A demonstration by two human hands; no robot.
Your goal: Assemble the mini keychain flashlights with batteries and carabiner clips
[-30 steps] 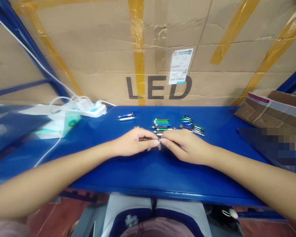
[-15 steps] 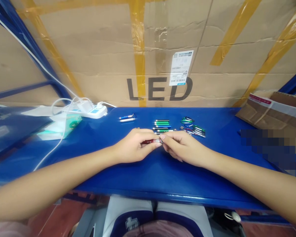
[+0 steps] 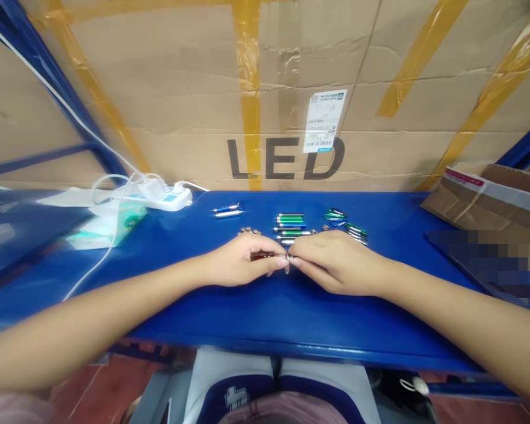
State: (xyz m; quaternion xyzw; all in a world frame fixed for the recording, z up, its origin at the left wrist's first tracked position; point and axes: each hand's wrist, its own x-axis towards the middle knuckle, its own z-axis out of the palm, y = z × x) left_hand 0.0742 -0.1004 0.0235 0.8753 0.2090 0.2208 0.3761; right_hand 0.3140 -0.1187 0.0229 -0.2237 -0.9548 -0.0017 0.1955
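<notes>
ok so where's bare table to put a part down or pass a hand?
Free: the front strip of the blue table, from the near edge to the left hand and right hand on the red tube; also between carabiners and open carton. Crowded: green tubes just behind the hands.

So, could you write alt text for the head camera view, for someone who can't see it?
Two bare hands, left hand and right hand, pinch a small red tube between them over a blue table. Behind lie green tubes and a cardboard box printed LED.
</notes>
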